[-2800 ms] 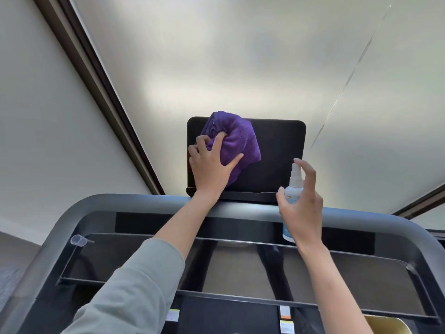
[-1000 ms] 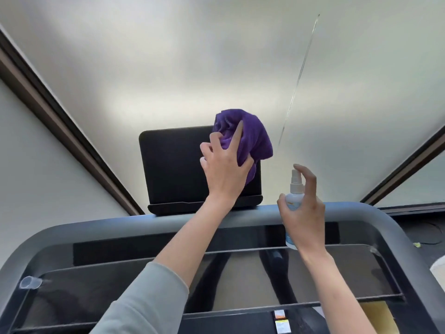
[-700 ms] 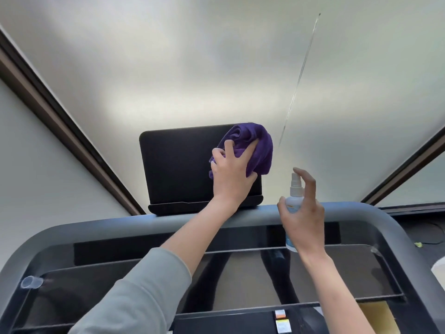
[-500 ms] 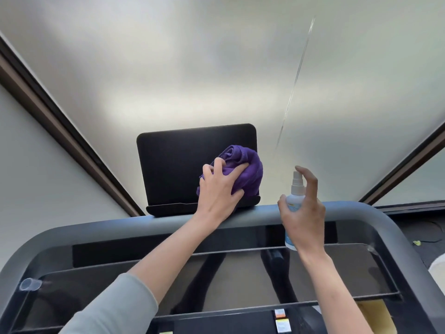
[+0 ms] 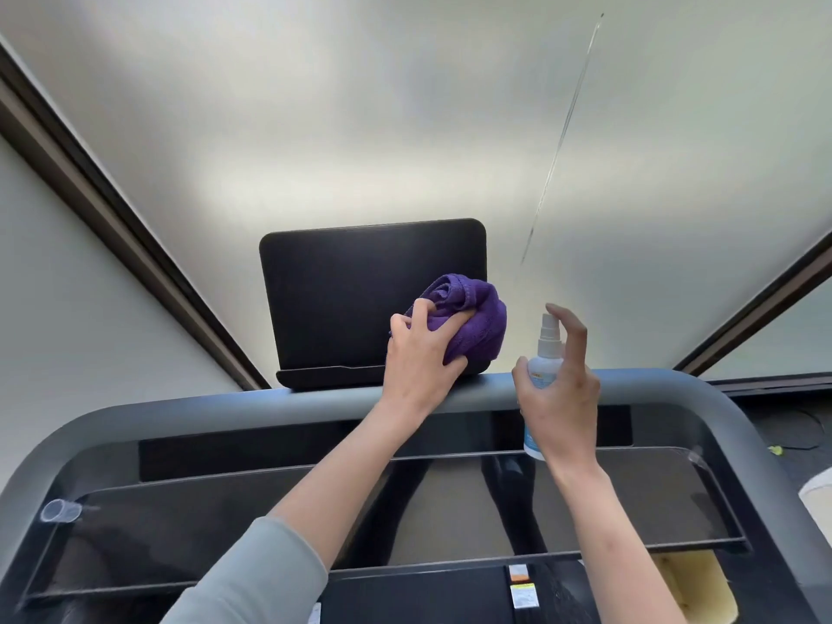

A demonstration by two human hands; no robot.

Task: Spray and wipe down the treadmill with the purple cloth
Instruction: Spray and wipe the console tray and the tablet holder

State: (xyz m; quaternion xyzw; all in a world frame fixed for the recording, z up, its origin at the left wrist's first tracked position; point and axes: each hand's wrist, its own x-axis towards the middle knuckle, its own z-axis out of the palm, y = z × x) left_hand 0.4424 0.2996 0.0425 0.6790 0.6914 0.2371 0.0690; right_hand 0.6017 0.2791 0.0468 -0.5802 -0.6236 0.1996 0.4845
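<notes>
Now left hand (image 5: 421, 358) fingers grip the purple cloth (image 5: 468, 317) against the screen (image 5: 333, 299); right hand (image 5: 558, 389) clasps the spray bottle (image 5: 542, 367).

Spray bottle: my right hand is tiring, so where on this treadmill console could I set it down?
The long dark tray looks barest in its left stretch, between the small clear cup at its left end and the left forearm. The ledge under the screen is narrow, and crowded on the right by the left hand and purple cloth.

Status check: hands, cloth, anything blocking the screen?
Left hand presses purple cloth on screen lower right. Right hand holds spray bottle. Nothing blocking.
</notes>
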